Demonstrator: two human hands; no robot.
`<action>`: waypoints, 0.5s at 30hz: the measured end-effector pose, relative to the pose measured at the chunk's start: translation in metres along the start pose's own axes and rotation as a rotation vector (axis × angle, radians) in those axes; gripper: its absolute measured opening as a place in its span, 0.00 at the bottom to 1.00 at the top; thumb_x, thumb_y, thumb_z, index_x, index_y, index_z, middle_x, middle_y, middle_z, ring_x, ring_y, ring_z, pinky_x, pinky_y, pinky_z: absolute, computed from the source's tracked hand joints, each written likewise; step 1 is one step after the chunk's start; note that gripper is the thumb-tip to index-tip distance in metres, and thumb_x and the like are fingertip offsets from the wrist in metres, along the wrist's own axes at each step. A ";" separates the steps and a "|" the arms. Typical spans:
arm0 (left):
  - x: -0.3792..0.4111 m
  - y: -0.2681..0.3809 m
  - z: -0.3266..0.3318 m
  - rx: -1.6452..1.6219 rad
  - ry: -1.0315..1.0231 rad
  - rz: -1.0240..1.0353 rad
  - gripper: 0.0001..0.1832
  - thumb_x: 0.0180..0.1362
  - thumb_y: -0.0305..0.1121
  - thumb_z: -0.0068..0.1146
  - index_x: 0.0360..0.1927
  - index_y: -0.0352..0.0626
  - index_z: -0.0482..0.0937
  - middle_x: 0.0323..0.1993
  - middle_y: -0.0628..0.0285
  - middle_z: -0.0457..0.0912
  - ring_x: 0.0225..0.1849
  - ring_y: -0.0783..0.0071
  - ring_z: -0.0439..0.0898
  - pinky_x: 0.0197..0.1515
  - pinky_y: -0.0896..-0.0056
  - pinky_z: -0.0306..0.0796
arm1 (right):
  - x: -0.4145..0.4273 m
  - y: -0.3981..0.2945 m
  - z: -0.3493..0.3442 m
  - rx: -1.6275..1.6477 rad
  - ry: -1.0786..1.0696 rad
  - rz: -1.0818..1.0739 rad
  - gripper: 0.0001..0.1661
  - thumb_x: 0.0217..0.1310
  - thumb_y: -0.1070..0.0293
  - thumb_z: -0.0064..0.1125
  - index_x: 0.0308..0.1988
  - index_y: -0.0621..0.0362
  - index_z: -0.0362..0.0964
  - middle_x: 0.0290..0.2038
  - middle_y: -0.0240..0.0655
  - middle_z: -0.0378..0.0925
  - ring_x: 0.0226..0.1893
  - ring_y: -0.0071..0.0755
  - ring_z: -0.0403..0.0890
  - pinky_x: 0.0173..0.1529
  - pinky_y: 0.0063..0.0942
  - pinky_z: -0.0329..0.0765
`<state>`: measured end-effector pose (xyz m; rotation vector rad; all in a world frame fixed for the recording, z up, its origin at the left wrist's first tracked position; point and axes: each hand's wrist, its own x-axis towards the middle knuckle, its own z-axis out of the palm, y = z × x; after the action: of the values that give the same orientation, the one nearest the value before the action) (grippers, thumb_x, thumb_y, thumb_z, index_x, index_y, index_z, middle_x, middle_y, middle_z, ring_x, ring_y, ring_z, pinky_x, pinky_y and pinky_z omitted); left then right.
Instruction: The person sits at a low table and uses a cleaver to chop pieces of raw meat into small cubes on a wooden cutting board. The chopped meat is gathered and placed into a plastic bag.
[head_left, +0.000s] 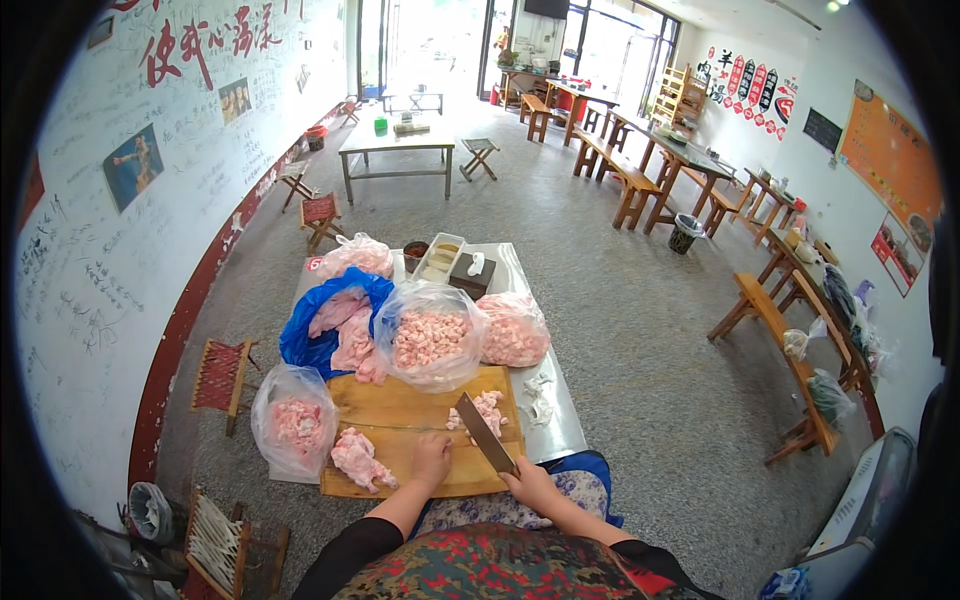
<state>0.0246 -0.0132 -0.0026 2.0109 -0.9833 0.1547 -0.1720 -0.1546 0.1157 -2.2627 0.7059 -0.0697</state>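
My right hand (531, 486) grips the handle of a cleaver (486, 435), its wide blade slanting up and left over the wooden cutting board (390, 420). Small pieces of pale pink raw meat or fat (489, 411) lie beside and behind the blade. Curled on the board's near part is my left hand (433, 459); whether its fingers hold anything is hidden. A larger raw chunk (361, 459) rests at the board's left. Behind the board, a clear plastic bag (431, 337) holds diced pieces, and a blue plastic bag (306, 315) holds large raw slabs.
Another bag of diced pieces (514, 330) stands at the right, a bag of scraps (295, 424) at the left. A dark tissue box (472, 276) and a clear container (440, 256) are at the metal table's back. Crumpled white plastic (538, 399) lies right of the board. A folding stool (219, 375) stands left.
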 end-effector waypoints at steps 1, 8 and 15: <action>-0.002 -0.001 0.003 -0.002 0.005 0.016 0.06 0.54 0.25 0.60 0.35 0.43 0.83 0.37 0.53 0.82 0.42 0.49 0.78 0.47 0.51 0.71 | -0.003 -0.002 -0.003 0.004 0.009 0.004 0.23 0.63 0.53 0.63 0.35 0.64 0.67 0.30 0.57 0.79 0.35 0.67 0.80 0.37 0.50 0.75; -0.013 -0.006 0.003 -0.164 -0.097 -0.061 0.22 0.60 0.25 0.54 0.59 0.43 0.78 0.53 0.47 0.80 0.55 0.43 0.76 0.59 0.52 0.70 | -0.003 0.025 0.008 -0.091 0.007 -0.053 0.23 0.61 0.53 0.63 0.39 0.64 0.69 0.32 0.59 0.80 0.37 0.68 0.80 0.39 0.54 0.76; -0.033 0.003 -0.026 -0.144 -0.013 -0.115 0.22 0.54 0.25 0.61 0.54 0.38 0.73 0.51 0.43 0.75 0.54 0.42 0.74 0.57 0.52 0.70 | -0.017 -0.005 0.005 -0.053 -0.057 -0.004 0.17 0.63 0.62 0.62 0.38 0.63 0.66 0.29 0.55 0.79 0.34 0.65 0.80 0.35 0.52 0.75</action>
<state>0.0059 0.0249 0.0009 1.9322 -0.8593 0.0076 -0.1830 -0.1395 0.1188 -2.3074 0.6805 0.0124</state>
